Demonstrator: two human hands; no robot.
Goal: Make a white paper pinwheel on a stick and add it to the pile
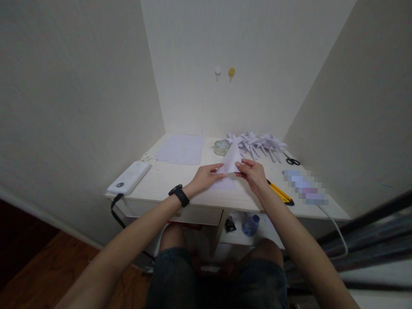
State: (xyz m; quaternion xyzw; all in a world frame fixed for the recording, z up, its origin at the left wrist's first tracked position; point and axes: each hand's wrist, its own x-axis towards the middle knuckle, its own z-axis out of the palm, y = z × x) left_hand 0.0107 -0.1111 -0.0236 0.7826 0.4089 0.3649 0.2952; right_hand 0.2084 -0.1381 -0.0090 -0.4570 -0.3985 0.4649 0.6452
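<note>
Knees in dark shorts (218, 281) sit under two bare arms that reach to a folded paper.

Both hands pinch the folded white paper (231, 160) over the middle of the table (177, 189): the left hand (205, 178) grips its left corner, the right hand (252, 173) grips its right corner. At 10 o'clock from the hands lies a flat sheet (182, 149). At 12 o'clock sits a tape roll (221, 147), with a pile of folded paper shapes (260, 144) at 1 o'clock. Black scissors (292, 161) lie at 2 o'clock. A yellow cutter (280, 193) lies at 4 o'clock, just beside the right hand. A white power bank (129, 177) rests at 9 o'clock.
</note>
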